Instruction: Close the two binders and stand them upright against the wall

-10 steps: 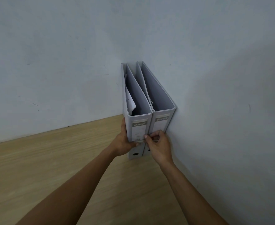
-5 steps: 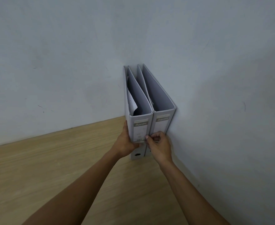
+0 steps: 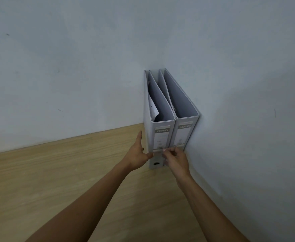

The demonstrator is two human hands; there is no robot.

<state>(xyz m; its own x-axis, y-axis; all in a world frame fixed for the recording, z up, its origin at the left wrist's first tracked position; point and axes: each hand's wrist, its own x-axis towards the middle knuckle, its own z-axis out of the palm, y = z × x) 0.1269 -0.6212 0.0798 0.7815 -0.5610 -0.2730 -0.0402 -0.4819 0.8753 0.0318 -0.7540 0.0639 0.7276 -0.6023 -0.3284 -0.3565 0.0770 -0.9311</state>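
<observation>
Two grey lever-arch binders stand upright side by side in the room corner, spines toward me. The left binder (image 3: 162, 135) has a loose white sheet sticking out inside. The right binder (image 3: 184, 131) rests against the right wall. My left hand (image 3: 138, 152) is beside the left binder's outer cover, fingers straight and slightly off it, thumb touching the lower spine. My right hand (image 3: 176, 159) has its fingers curled, with the fingertips pinched at the seam between the two spines. It hides the right binder's lower spine.
The binders stand on a light wooden surface (image 3: 73, 180) that runs left and toward me. Pale blue-grey walls (image 3: 90, 67) meet in the corner behind the binders.
My left hand's fingers have come off the left binder's side and straightened. The right hand stays curled at the spines, and the binders have not moved.
</observation>
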